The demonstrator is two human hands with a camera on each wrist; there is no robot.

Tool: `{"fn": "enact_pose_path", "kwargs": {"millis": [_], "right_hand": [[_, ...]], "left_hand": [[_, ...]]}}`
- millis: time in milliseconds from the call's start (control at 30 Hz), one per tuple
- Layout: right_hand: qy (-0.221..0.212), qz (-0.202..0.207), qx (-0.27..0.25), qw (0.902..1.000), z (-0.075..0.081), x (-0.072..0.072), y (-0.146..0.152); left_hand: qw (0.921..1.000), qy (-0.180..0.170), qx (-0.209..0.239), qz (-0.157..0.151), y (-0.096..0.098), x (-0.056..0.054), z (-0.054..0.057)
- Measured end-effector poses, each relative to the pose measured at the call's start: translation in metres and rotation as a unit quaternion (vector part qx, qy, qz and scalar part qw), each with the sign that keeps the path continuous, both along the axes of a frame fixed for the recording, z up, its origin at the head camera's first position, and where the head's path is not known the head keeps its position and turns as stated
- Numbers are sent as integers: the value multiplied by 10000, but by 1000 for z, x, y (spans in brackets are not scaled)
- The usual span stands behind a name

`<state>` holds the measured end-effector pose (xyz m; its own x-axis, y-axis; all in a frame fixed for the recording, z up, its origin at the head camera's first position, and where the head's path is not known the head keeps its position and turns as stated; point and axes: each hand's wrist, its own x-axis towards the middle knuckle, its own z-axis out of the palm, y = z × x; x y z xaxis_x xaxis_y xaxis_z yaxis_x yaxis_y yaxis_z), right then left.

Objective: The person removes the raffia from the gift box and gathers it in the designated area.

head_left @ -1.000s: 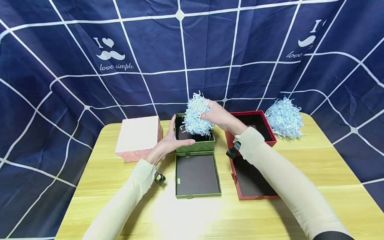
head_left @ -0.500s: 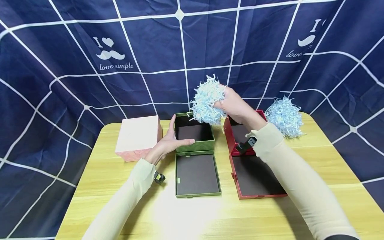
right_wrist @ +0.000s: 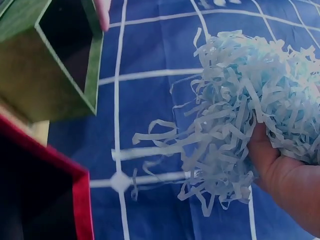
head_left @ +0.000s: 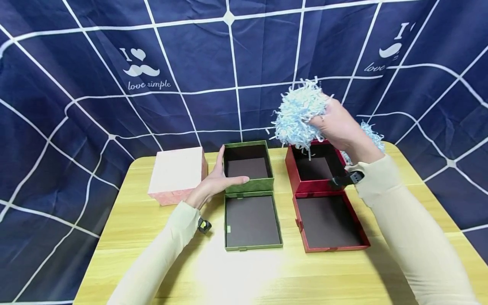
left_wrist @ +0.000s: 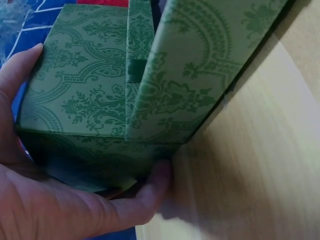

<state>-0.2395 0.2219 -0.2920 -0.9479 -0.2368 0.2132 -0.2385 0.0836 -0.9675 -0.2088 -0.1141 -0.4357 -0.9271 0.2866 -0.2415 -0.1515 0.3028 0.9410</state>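
Note:
My right hand (head_left: 339, 123) grips a fluffy clump of pale blue shredded paper (head_left: 299, 115) in the air above the red box (head_left: 305, 185). Loose strips dangle from the clump, and the thumb (right_wrist: 264, 147) digs into it in the right wrist view. Around the left side of the green patterned box (head_left: 255, 185) my left hand (head_left: 213, 183) spans, thumb along the front and a finger at the back corner. That box is uncovered, with a dark interior and its lid (head_left: 253, 222) folded down in front. The red box is uncovered too, its lid (head_left: 331, 224) lying in front.
A pink box (head_left: 177, 169) with a pale top stands at the left of the wooden table (head_left: 244, 275). A second blue paper clump (head_left: 371, 134) is partly hidden behind my right wrist. A navy gridded cloth (head_left: 190, 51) hangs behind the table.
My right hand has carried the blue shredded paper up and rightward from over the green box to above the red one. The left hand stays at the green box.

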Motion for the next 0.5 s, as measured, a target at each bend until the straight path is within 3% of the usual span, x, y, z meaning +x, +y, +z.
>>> {"fn": "enact_pose_path", "kwargs": {"millis": [133, 367, 500], "right_hand": [[62, -308, 450, 9985, -4, 2, 22], [182, -494, 5, 9986, -14, 8, 59], [272, -712, 95, 9970, -19, 12, 83]], "left_hand": [[10000, 25, 19, -5, 0, 1, 0], [9999, -10, 109, -4, -1, 1, -1], [9999, 26, 100, 19, -1, 1, -2]]}}
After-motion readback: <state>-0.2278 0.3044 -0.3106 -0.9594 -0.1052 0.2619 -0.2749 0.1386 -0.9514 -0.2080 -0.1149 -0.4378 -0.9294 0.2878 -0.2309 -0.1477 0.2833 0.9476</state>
